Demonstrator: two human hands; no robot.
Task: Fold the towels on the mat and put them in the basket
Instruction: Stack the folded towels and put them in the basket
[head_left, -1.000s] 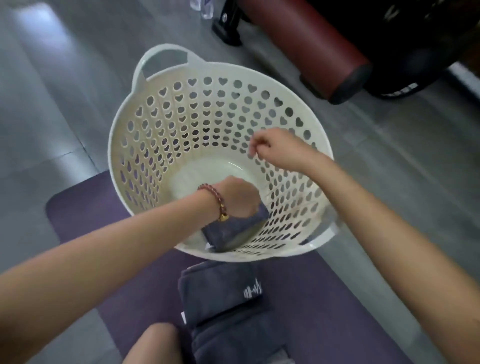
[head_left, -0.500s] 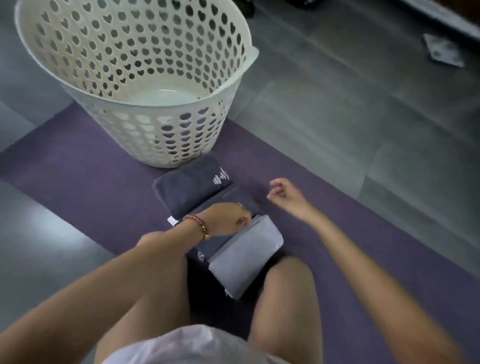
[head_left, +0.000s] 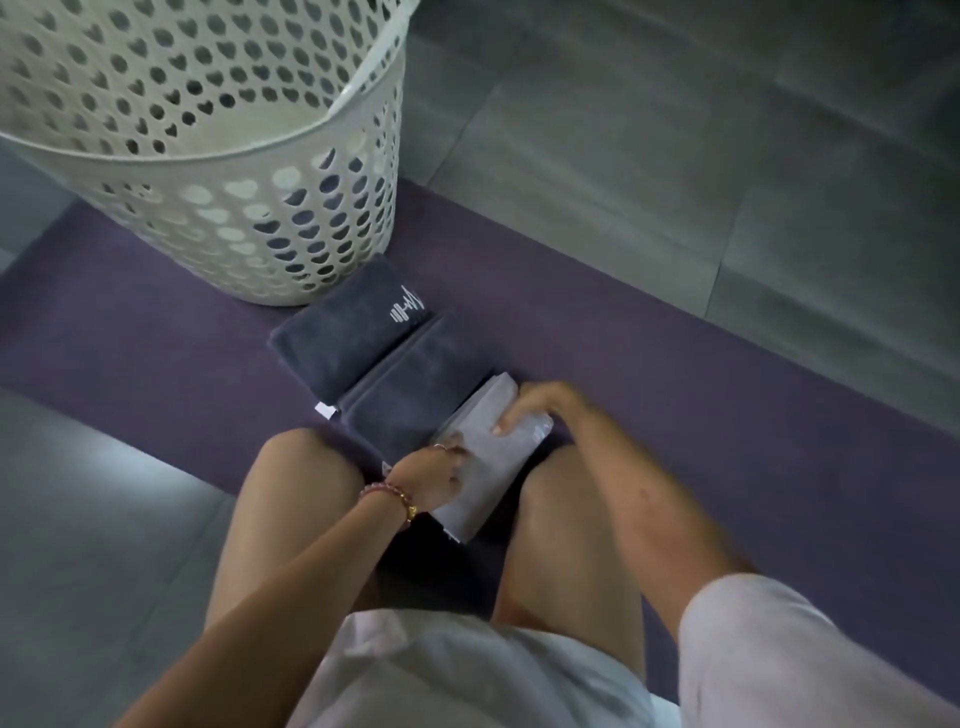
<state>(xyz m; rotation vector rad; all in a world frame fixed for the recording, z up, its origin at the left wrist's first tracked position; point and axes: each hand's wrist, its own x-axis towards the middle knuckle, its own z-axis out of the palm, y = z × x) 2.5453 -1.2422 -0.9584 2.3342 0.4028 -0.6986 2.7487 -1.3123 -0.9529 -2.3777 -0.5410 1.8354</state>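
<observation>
A folded light grey towel (head_left: 480, 470) lies on the purple mat (head_left: 675, 374) between my knees. My left hand (head_left: 439, 480) grips its near left edge and my right hand (head_left: 540, 408) grips its far right end. Beside it lie a folded dark grey towel (head_left: 415, 400) and another dark one with a white logo (head_left: 348, 327), which touches the foot of the white heart-holed basket (head_left: 218, 130). Through the basket's holes a dark towel (head_left: 306, 208) shows inside.
Grey floor tiles (head_left: 675, 130) surround the mat. My bare knees (head_left: 301, 478) rest on the mat's near edge, on either side of the light towel. The basket stands on the mat at the upper left.
My left hand left the dark towel in the basket and came back to the mat. Both hands have closed on the light grey towel. The view has tilted down toward my knees.
</observation>
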